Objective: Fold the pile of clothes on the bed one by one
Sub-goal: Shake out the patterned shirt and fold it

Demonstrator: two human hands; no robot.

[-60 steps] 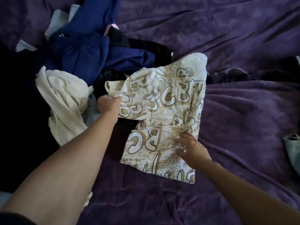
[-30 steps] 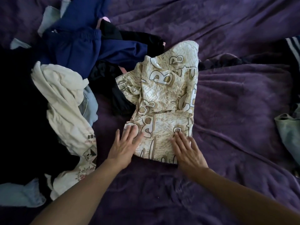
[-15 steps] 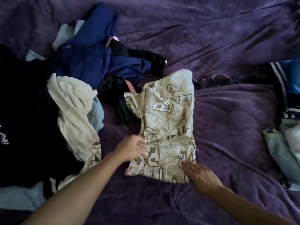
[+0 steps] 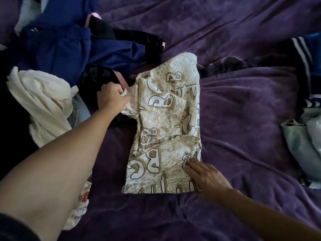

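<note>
Beige print, soft and light by the looks; held the shirt (image 4: 166,119) by its sleeve in clamped left fingers (image 4: 119,92), pinned hem under flat right fingers (image 4: 192,165).

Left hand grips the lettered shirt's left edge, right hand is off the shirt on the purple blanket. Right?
One error: the right hand is not off the shirt. Its fingers lie flat on the lettered shirt near its lower right corner, per the head view. The left hand does grip the left edge.
</note>
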